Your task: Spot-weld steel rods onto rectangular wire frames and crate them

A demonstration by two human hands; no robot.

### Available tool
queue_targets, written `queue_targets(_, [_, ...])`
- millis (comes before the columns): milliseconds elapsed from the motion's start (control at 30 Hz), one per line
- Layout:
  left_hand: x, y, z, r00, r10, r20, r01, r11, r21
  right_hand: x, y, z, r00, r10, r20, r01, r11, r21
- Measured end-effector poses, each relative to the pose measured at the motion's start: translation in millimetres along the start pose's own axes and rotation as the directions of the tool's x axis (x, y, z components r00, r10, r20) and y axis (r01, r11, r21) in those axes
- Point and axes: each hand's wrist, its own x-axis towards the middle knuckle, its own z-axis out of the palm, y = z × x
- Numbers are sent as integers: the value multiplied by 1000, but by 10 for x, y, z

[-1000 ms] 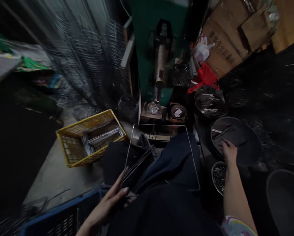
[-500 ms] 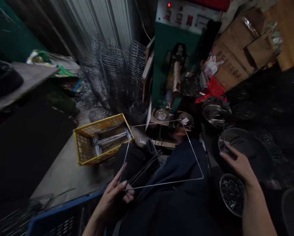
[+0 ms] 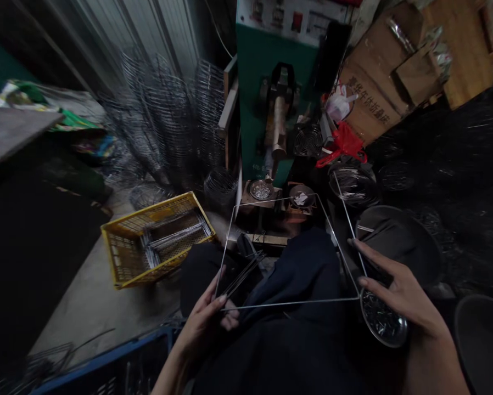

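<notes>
My left hand (image 3: 208,314) is closed on the lower left corner of a bent four-sided wire frame (image 3: 290,303), held tilted above my lap. Several thin wires (image 3: 244,272) stretch from near its fingers across my dark trousers; whether that hand grips them too, I cannot tell. Between thumb and fingertips, my right hand (image 3: 401,288) pinches a straight metal rod (image 3: 345,206). It is beside the frame's right side, the thumb close to the lower right corner. Below that hand sits a bowl of small metal pieces (image 3: 383,321).
A green machine (image 3: 250,109) stands ahead, with a small dish of metal bits (image 3: 261,190) at its foot. To the left are a yellow crate (image 3: 121,263) holding wire pieces and stacked wire baskets (image 3: 168,120). A dark round tray (image 3: 415,241) lies right, a blue crate (image 3: 106,362) lower left.
My right hand has come down and left from the dark tray to the frame's right side, bringing the straight rod. The frame stays in my left hand. The whole view has shifted slightly.
</notes>
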Motion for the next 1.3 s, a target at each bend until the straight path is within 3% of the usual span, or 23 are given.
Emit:
queue_targets(67, [18,45,52,1000,0,18,-1,1000,22,0,-69,25,997,-51,54,53,998,-25])
queue_targets(167, [-12,115,72,999,26,-44,-24,998,56,17,-185,127,983,-117,144,128,990,-63])
queue_targets(333, [21,140,60,999,24,-22,-22,996,91,125,-351,502,941,-199,273,221,974,-50])
queue_targets(467, [79,135,57,999,33,-7,-32,992,119,233,-383,797,909,-208,361,235,971,-32])
queue_targets(600, [69,143,65,999,49,-4,-48,988,145,299,-348,956,903,-192,384,219,975,-30])
queue_targets(833, [83,108,12,997,64,34,-68,989,131,344,-360,1052,907,-170,385,211,975,-68])
queue_targets(1000, [123,47,-28,996,82,22,-83,993,79,269,-477,992,923,-172,344,232,962,-143])
queue_targets(1167, [216,10,94,993,105,54,-107,993,46,175,-558,865,960,-167,225,222,944,-246])
queue_targets(1300, [221,35,166,989,90,117,-100,991,88,189,-546,955,956,-159,248,218,948,-234])
